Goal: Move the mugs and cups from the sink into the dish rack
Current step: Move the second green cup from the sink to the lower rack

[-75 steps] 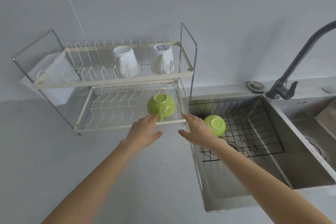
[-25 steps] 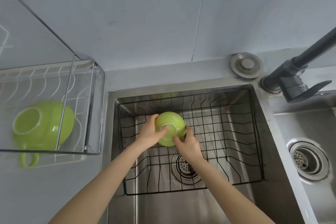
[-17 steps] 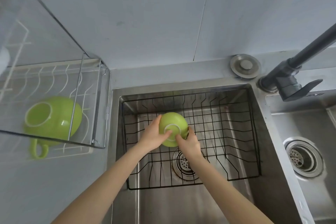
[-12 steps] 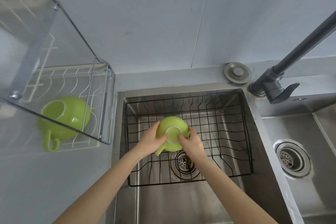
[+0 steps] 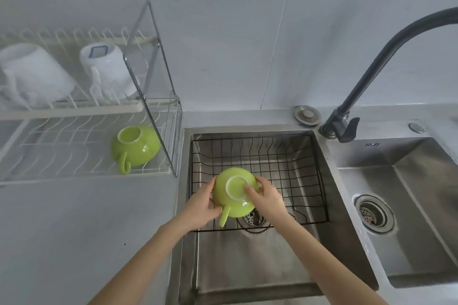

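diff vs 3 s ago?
Both hands left the rack's lower tier and took hold of the green cup in the sink: left hand, right hand. Unchanged: green cup in the rack, two white mugs on the upper tier.

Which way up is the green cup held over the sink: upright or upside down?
Upside down. The green cup shows its pale foot ring facing the camera, its handle points toward the person, and the left hand and right hand hold its sides.
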A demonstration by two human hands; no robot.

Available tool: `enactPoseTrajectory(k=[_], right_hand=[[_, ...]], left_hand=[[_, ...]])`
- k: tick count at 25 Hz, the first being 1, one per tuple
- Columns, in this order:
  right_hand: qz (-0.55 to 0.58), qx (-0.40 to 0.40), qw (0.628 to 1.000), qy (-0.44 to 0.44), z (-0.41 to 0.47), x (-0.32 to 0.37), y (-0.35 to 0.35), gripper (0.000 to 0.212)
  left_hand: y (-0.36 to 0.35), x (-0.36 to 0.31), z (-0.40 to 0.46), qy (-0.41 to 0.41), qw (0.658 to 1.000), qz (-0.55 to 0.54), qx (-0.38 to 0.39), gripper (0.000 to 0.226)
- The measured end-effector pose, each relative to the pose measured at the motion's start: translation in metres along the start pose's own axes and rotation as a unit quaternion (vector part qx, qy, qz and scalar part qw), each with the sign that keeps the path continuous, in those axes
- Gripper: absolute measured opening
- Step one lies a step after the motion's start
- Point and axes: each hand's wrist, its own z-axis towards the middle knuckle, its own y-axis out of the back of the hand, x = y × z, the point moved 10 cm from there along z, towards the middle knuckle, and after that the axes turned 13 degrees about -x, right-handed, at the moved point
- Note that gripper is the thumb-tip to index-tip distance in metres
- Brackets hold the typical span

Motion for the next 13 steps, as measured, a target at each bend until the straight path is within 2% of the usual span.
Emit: enactPoseTrajectory(k=[4,13], right_hand=[[-0.009,0.002,1.0,0.028,-0.033,0.012,-0.006,0.052],[-0.025,0.008,0.993,0.112,-0.085,0.061,-0.052,0.053]], left_hand=[[0.017,0.012,-0.034,-0.002,0.999,-0.032,-0.026,0.074],[0.081,0.042,-0.084,-0.031,0.994,-0.003,-0.102,0.084]])
